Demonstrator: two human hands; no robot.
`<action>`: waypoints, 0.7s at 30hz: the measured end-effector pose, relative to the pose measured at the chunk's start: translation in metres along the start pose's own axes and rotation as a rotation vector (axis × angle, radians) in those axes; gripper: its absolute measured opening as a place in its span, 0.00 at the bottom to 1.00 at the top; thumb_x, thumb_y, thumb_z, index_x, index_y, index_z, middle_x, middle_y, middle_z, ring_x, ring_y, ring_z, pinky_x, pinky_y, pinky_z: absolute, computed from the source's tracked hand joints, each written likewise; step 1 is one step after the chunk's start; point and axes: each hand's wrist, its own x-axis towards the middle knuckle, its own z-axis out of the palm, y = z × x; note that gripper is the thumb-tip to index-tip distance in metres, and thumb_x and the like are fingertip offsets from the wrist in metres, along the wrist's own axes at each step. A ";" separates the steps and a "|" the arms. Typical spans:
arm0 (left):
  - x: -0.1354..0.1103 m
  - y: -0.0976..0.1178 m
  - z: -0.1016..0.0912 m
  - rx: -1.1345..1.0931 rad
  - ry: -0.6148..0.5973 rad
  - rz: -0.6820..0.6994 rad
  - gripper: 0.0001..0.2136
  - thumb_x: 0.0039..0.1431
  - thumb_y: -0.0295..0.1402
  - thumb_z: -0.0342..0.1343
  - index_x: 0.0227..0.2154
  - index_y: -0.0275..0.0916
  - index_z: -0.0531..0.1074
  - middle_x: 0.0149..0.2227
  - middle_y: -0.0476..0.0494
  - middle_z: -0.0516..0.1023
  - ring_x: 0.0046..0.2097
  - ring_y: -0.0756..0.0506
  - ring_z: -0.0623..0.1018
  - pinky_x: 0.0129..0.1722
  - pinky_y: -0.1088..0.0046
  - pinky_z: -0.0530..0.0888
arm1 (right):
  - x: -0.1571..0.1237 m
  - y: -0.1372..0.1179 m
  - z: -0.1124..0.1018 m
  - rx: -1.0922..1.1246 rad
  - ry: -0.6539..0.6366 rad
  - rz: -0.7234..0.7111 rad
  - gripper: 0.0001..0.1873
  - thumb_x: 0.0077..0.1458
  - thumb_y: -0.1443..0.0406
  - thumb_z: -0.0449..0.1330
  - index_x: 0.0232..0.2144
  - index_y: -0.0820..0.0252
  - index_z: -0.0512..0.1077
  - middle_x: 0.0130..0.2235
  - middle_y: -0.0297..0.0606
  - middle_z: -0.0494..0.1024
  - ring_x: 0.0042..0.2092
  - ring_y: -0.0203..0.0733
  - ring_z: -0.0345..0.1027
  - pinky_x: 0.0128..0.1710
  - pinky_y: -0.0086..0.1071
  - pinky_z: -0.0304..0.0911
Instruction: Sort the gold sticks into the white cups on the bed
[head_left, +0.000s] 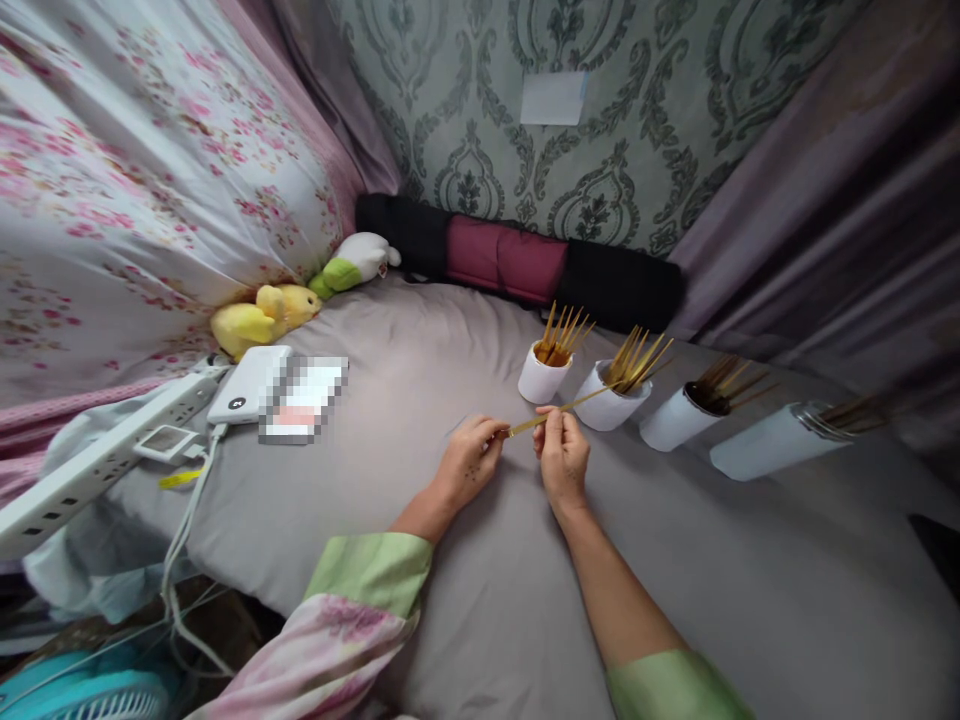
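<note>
A thin yellow stick [525, 423] is held level above the grey sheet [675, 580] by both hands. My left hand [470, 462] pinches its near end, and my right hand [562, 453] pinches it further along. The stick's far end reaches toward the second white cup [611, 400]. Several white cups stand in a row behind the hands, each holding a bunch of sticks: the first cup [541, 378] and second carry light yellow sticks, the third cup [679, 417] and fourth cup [772, 443] darker brown ones.
A white power strip [97, 450], a white power bank [247, 385] and cables lie at the left edge. Yellow and green plush toys [270, 310] sit by a floral cloth. A black and maroon bolster [525, 262] lies along the wall. A blue fan [82, 695] shows below.
</note>
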 end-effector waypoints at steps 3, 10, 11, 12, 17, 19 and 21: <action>0.000 0.002 0.001 -0.049 -0.003 -0.056 0.11 0.56 0.29 0.46 0.37 0.38 0.72 0.31 0.43 0.72 0.30 0.51 0.69 0.32 0.74 0.67 | 0.001 0.002 -0.001 0.003 0.026 0.003 0.20 0.55 0.52 0.46 0.32 0.62 0.66 0.20 0.29 0.63 0.19 0.28 0.55 0.18 0.22 0.54; 0.000 0.007 0.007 -0.453 -0.077 -0.372 0.13 0.55 0.36 0.47 0.39 0.35 0.70 0.29 0.44 0.74 0.27 0.51 0.71 0.27 0.76 0.68 | 0.006 0.006 -0.005 -0.015 0.076 -0.013 0.20 0.55 0.52 0.45 0.32 0.61 0.66 0.20 0.28 0.62 0.19 0.28 0.54 0.17 0.22 0.52; 0.001 0.008 0.007 -0.510 -0.093 -0.411 0.14 0.55 0.37 0.46 0.40 0.34 0.70 0.28 0.45 0.74 0.26 0.52 0.70 0.25 0.77 0.67 | 0.006 0.007 -0.006 -0.026 0.077 -0.016 0.20 0.56 0.52 0.45 0.32 0.61 0.66 0.20 0.28 0.62 0.19 0.28 0.54 0.17 0.22 0.51; 0.002 0.009 0.007 -0.563 -0.106 -0.440 0.15 0.55 0.38 0.46 0.40 0.34 0.69 0.27 0.45 0.73 0.24 0.53 0.69 0.23 0.77 0.66 | 0.007 0.007 -0.007 -0.040 0.077 -0.021 0.20 0.56 0.52 0.44 0.32 0.61 0.66 0.20 0.28 0.62 0.19 0.28 0.54 0.17 0.22 0.52; 0.003 0.010 0.007 -0.794 -0.141 -0.534 0.18 0.55 0.41 0.47 0.42 0.32 0.66 0.28 0.44 0.73 0.25 0.53 0.70 0.21 0.78 0.65 | 0.007 0.008 -0.009 -0.105 0.063 -0.050 0.20 0.57 0.53 0.44 0.32 0.61 0.66 0.21 0.29 0.62 0.21 0.28 0.55 0.21 0.23 0.54; 0.003 0.010 0.007 -0.857 -0.144 -0.571 0.19 0.55 0.42 0.48 0.42 0.31 0.66 0.28 0.43 0.73 0.25 0.53 0.70 0.21 0.78 0.65 | 0.007 0.007 -0.009 -0.116 0.059 -0.056 0.19 0.57 0.53 0.44 0.32 0.61 0.66 0.21 0.29 0.62 0.21 0.28 0.55 0.21 0.23 0.54; 0.003 0.011 0.006 -0.916 -0.145 -0.610 0.19 0.54 0.42 0.49 0.41 0.31 0.66 0.28 0.43 0.72 0.24 0.53 0.70 0.21 0.79 0.64 | 0.007 0.007 -0.009 -0.124 0.055 -0.063 0.19 0.57 0.53 0.44 0.32 0.61 0.66 0.21 0.28 0.62 0.21 0.29 0.55 0.21 0.23 0.54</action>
